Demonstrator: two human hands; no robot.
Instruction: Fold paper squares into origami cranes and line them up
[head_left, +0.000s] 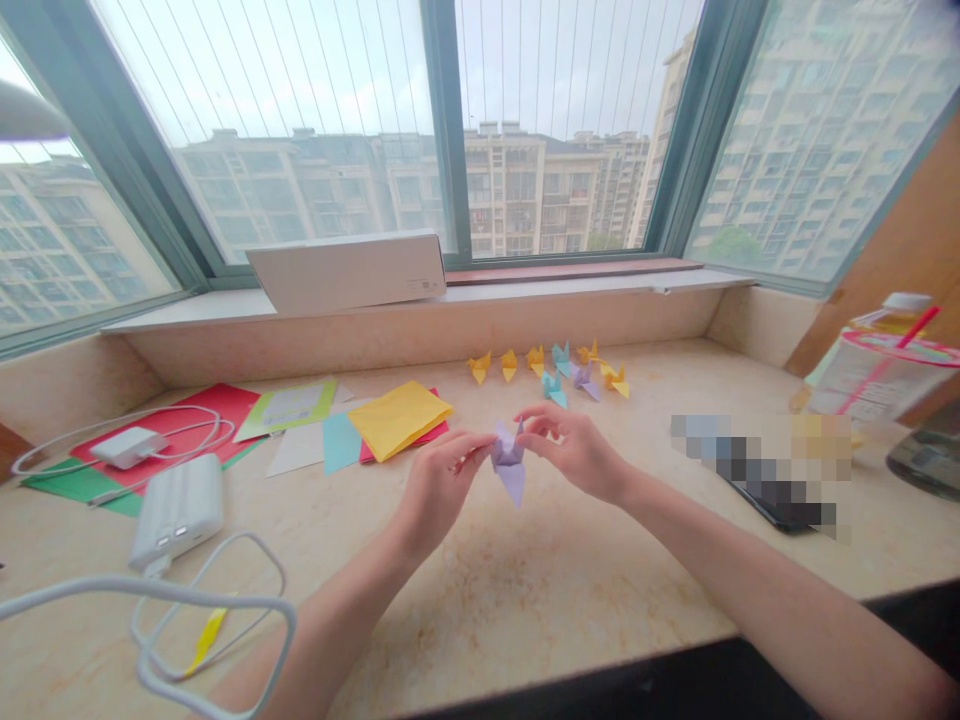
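Between my two hands is a lilac paper crane (510, 468), held up over the stone counter (555, 590) with one of its points hanging downward. My left hand (442, 478) pinches its left side with thumb and fingers together. On the other side my right hand (576, 452) grips the upper right tip of the crane. Behind the hands stand several finished paper cranes: yellow ones such as the yellow crane (480, 368), a blue crane (555, 388) and another lilac crane (585, 382).
Left of my hands lie yellow folded paper (401, 415), blue paper (342, 445) and red paper (202, 415). A white power bank (180, 510) with looping cables (217, 600) is nearer me. At right are a dark phone (772, 490) and a plastic cup (885, 370). A white box (349, 275) leans by the window.
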